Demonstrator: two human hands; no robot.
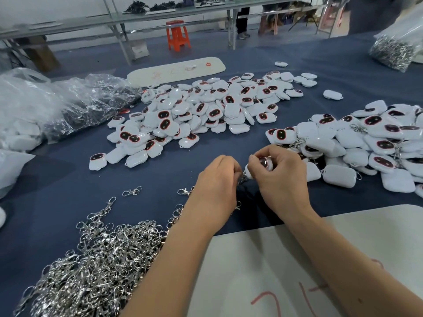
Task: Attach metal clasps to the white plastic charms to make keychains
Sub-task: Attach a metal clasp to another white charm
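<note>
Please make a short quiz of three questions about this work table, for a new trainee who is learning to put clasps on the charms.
1. True or false: the right hand holds a white charm.
2. Where does the big loose pile of metal clasps lie? A) beside the left forearm B) on the orange stool C) on the white board
3. How can you tell the pile of finished keychains from the pile of bare charms?

Key:
1. True; its fingers curl round the charm, and the left hand pinches a clasp against the charm's edge.
2. A.
3. Metal clasps show among the charms in the pile on the right; none show in the middle pile.
</note>
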